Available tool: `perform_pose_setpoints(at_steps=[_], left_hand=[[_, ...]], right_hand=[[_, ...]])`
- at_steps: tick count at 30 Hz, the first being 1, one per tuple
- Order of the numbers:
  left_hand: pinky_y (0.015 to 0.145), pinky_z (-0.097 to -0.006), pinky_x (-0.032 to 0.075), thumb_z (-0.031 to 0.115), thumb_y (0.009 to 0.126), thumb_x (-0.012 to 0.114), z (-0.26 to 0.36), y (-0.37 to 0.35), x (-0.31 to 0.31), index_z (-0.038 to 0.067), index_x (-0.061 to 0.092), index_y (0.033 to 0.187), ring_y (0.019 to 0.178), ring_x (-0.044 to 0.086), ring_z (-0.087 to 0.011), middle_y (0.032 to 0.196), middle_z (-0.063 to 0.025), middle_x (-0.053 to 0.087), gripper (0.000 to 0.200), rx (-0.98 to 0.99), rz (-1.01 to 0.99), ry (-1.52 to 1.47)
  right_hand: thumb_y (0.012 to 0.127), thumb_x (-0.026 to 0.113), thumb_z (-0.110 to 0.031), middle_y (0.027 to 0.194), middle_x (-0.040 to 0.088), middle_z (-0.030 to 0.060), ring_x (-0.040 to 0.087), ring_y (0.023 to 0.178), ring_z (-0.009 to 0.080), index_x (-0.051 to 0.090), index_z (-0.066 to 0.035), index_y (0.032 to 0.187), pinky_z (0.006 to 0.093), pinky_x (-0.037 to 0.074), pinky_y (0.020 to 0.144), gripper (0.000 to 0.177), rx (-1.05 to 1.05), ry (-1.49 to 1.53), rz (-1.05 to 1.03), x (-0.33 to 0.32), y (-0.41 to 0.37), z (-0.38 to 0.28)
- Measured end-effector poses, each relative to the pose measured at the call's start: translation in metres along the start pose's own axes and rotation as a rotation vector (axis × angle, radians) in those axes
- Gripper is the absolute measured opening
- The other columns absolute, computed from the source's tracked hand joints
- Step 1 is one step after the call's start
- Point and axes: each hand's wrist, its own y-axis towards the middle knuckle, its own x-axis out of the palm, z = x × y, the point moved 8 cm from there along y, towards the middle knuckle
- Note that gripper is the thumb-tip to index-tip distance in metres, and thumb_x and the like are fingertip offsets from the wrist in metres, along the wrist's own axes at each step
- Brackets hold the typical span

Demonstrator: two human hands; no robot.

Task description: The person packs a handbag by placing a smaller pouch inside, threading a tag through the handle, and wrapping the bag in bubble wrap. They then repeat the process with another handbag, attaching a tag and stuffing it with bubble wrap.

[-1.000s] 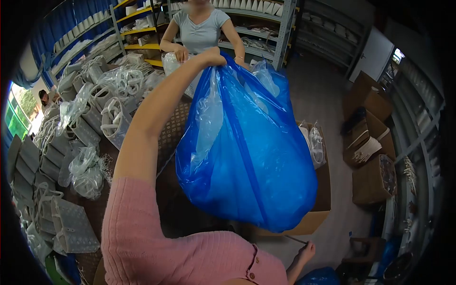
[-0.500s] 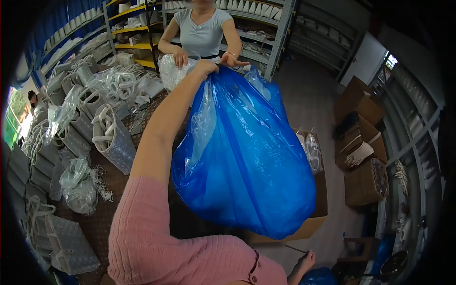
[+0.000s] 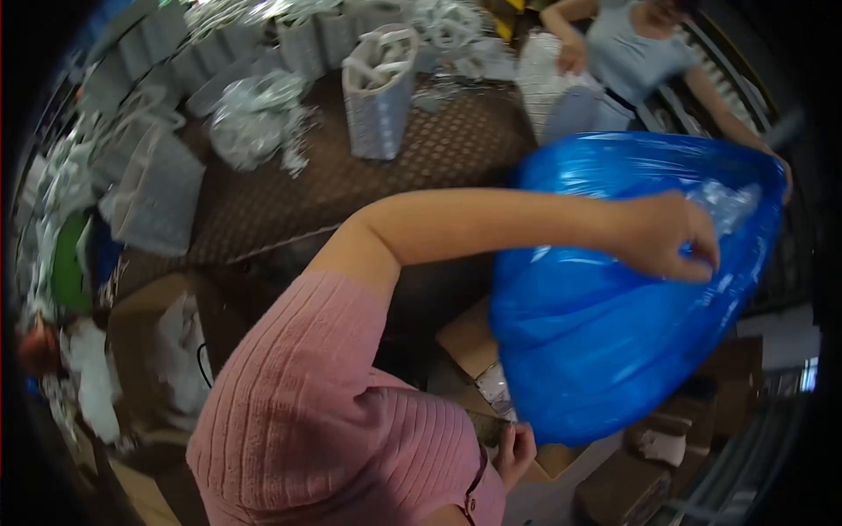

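A large, full blue plastic bag (image 3: 605,342) fills the right side of the view. In front of its upper part is my left hand (image 3: 662,237), slightly blurred, fingers curled with a gap between thumb and fingers and nothing visible in them. The bag's gathered top reaches a co-worker's hand (image 3: 783,175) at the far right. Low in the view, my right hand (image 3: 516,454) is closed beside the bag's bottom, its fingertips pinched; what they hold is too small to make out. Behind it, a cardboard box (image 3: 469,337) is partly covered by the bag.
A brown patterned table (image 3: 281,206) carries a grey bag with handles (image 3: 379,96), a clear plastic bundle (image 3: 254,123) and several more grey bags. A co-worker (image 3: 636,53) stands across from me. More cardboard boxes (image 3: 627,486) sit at lower right, and an open box (image 3: 145,351) at left.
My view has turned right. My left hand has let go of the bag's top, which is now at the co-worker's hand. My right hand is now close to the bag's bottom.
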Motion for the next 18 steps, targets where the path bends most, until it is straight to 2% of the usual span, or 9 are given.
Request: perform_pose_setpoints(at_steps=[2, 4, 6, 7, 9, 10, 13, 15, 18], left_hand=[[0.074, -0.0341, 0.046, 0.024, 0.079, 0.060, 0.039, -0.082, 0.030, 0.004, 0.064, 0.088, 0.085, 0.056, -0.0255, 0.092, -0.0115, 0.059, 0.021, -0.111, -0.291, -0.065], [0.076, -0.0366, 0.045, 0.024, 0.077, 0.062, 0.056, -0.170, 0.034, 0.005, 0.063, 0.095, 0.091, 0.053, -0.0303, 0.104, -0.0163, 0.052, 0.026, -0.300, -0.344, 0.250], [0.073, -0.0348, 0.047, 0.020, 0.075, 0.064, 0.068, -0.233, -0.003, 0.004, 0.064, 0.094, 0.085, 0.056, -0.0276, 0.098, -0.0144, 0.056, 0.025, -0.639, -0.102, 0.217], [0.073, -0.0348, 0.047, 0.020, 0.075, 0.064, 0.084, -0.251, -0.015, 0.004, 0.064, 0.094, 0.085, 0.056, -0.0276, 0.098, -0.0144, 0.056, 0.025, -0.670, -0.082, 0.231], [0.066, -0.0310, 0.048, 0.010, 0.072, 0.066, 0.107, -0.297, -0.066, 0.003, 0.066, 0.091, 0.074, 0.059, -0.0233, 0.082, -0.0116, 0.060, 0.020, -0.942, 0.242, 0.332], [0.066, -0.0310, 0.048, 0.010, 0.072, 0.066, 0.121, -0.313, -0.082, 0.003, 0.066, 0.091, 0.074, 0.059, -0.0233, 0.082, -0.0116, 0.060, 0.020, -0.961, 0.264, 0.359], [0.060, -0.0271, 0.048, 0.001, 0.068, 0.067, 0.164, -0.367, -0.148, 0.001, 0.065, 0.088, 0.067, 0.061, -0.0198, 0.075, -0.0093, 0.061, 0.020, -0.964, 0.630, 0.450], [0.058, -0.0259, 0.047, 0.000, 0.070, 0.067, 0.180, -0.417, -0.187, -0.001, 0.064, 0.083, 0.065, 0.061, -0.0179, 0.072, -0.0083, 0.061, 0.014, -1.099, 0.847, 0.289], [0.062, -0.0248, 0.046, -0.002, 0.071, 0.066, 0.219, -0.469, -0.253, -0.002, 0.060, 0.076, 0.072, 0.058, -0.0144, 0.082, -0.0062, 0.061, 0.007, -1.123, 0.901, 0.397]], right_hand=[[0.082, 0.056, -0.003, 0.068, 0.048, 0.0033, 0.043, 0.064, 0.0101, 0.052, 0.002, 0.077, 0.0226, 0.035, 0.056, 0.008, -0.091, 0.095, -0.186, 0.043, 0.033, -0.012], [0.082, 0.055, -0.003, 0.068, 0.049, 0.0038, 0.044, 0.063, 0.0101, 0.052, 0.002, 0.078, 0.0227, 0.035, 0.055, 0.008, -0.159, 0.103, -0.309, 0.087, 0.058, -0.039], [0.082, 0.056, -0.003, 0.066, 0.048, 0.0039, 0.044, 0.060, 0.0106, 0.053, 0.002, 0.077, 0.0225, 0.035, 0.053, 0.008, -0.339, 0.270, -0.446, 0.136, 0.073, -0.079], [0.081, 0.057, -0.003, 0.066, 0.048, 0.0043, 0.044, 0.059, 0.0107, 0.053, 0.002, 0.076, 0.0224, 0.034, 0.052, 0.008, -0.396, 0.225, -0.538, 0.162, 0.075, -0.098], [0.080, 0.057, -0.001, 0.065, 0.048, 0.0054, 0.043, 0.057, 0.0110, 0.054, 0.002, 0.074, 0.0226, 0.034, 0.051, 0.008, -0.473, 0.200, -0.716, 0.219, 0.068, -0.127], [0.080, 0.057, -0.001, 0.065, 0.048, 0.0054, 0.043, 0.057, 0.0110, 0.054, 0.002, 0.074, 0.0226, 0.034, 0.051, 0.008, -0.479, 0.212, -0.753, 0.246, 0.064, -0.138], [0.080, 0.057, -0.001, 0.061, 0.046, 0.0046, 0.043, 0.055, 0.0112, 0.054, 0.002, 0.073, 0.0231, 0.033, 0.049, 0.008, -0.600, 0.250, -1.028, 0.333, 0.033, -0.175], [0.080, 0.057, -0.001, 0.061, 0.047, 0.0045, 0.042, 0.054, 0.0111, 0.054, 0.002, 0.074, 0.0231, 0.033, 0.049, 0.007, -0.626, 0.271, -1.118, 0.389, 0.015, -0.189], [0.079, 0.057, -0.002, 0.062, 0.047, 0.0043, 0.042, 0.053, 0.0106, 0.055, 0.001, 0.074, 0.0231, 0.032, 0.048, 0.007, -0.674, 0.264, -1.258, 0.484, -0.017, -0.219]])
